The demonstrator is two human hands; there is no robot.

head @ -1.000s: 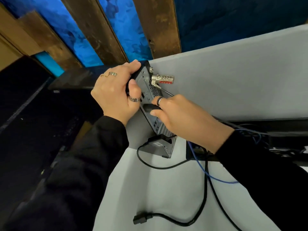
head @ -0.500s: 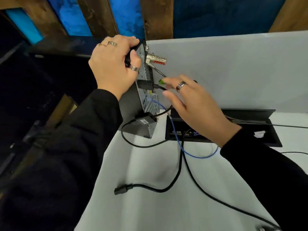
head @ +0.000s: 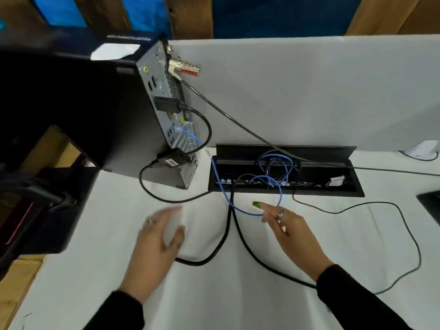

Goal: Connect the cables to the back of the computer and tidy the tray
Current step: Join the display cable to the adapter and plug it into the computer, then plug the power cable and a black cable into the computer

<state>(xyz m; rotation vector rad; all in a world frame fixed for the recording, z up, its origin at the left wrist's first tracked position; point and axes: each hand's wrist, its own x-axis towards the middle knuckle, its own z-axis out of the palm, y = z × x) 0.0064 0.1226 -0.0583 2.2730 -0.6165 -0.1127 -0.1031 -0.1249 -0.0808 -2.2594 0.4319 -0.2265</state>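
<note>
— White desk (head: 309,246), is that what both hands hover over in the head view?

— Yes. The left hand (head: 154,246) is motion-blurred, fingers loosely curved, grasping nothing that I can make out. The right hand (head: 292,232) is released too, fingers stretched forward, a ring on one of them and a green nail at the tip.

— Where is the computer from those hands?

— The computer (head: 133,110) stands upright beyond the left hand, its metal back panel facing the right hand's side. A black plug (head: 167,104) sits in the panel partway up, and a second black connector (head: 172,159) with a label sits near the bottom.

— And the cables?

— A blue cable (head: 220,179) leaves the lower panel and loops just ahead of the right hand's fingertips; whether they touch it, I cannot tell. Two black cables (head: 232,217) run between the two hands, one curving under the left hand.

— The tray?

— The cable tray (head: 283,186), a black recess in the desk with its lid up, lies beyond the right hand, full of tangled blue and black wire. A combination lock (head: 184,67) hangs at the computer's top corner, its cable (head: 238,122) slanting down into the tray.
</note>
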